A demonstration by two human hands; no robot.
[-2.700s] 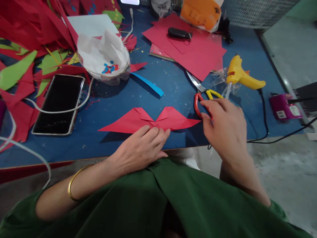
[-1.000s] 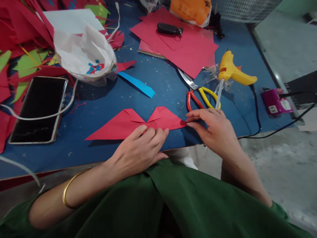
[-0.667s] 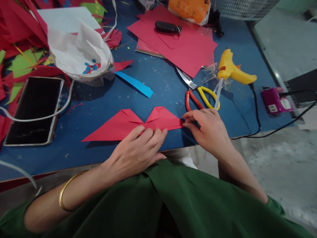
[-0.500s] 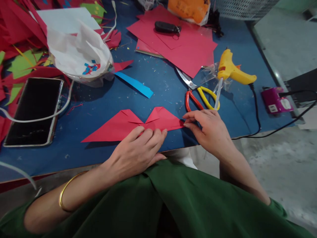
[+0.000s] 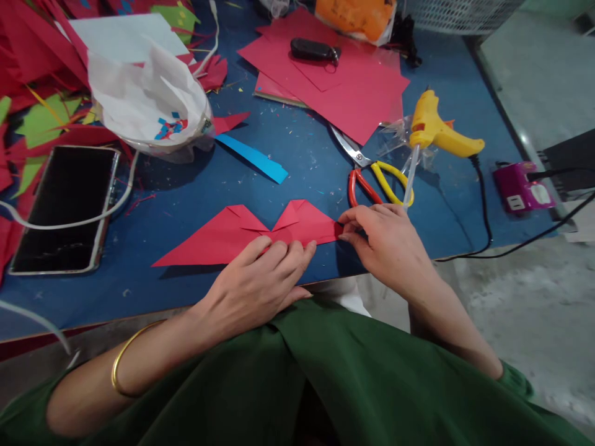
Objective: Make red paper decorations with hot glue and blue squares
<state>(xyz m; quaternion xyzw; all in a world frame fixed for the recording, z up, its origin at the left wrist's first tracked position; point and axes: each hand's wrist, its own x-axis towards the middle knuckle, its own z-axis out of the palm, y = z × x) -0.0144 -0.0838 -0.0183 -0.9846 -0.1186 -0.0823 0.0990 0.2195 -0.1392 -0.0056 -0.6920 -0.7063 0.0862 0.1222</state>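
Note:
A folded piece of red paper (image 5: 204,243) lies on the blue table, with two peaks along its far edge and a notch between them. My left hand (image 5: 263,279) rests over its near edge, fingers laid on the paper and thumb apart near the table's edge. At the paper's right tip, my right hand (image 5: 385,238) pinches the end between thumb and forefinger; the tip itself is partly hidden. Just beyond that hand lie scissors (image 5: 359,160) with one red and one yellow handle, blades partly under red sheets.
A yellow glue gun (image 5: 434,127) stands at the right, its cord running to a purple power adapter (image 5: 523,188). Red sheets (image 5: 362,93) carry a black key fob (image 5: 313,51). Leftward are a phone (image 5: 65,207), a paper-lined bowl (image 5: 144,93), a blue strip (image 5: 255,158) and paper scraps.
My right hand has shifted slightly left along the paper's tip. My left hand and the paper have hardly moved.

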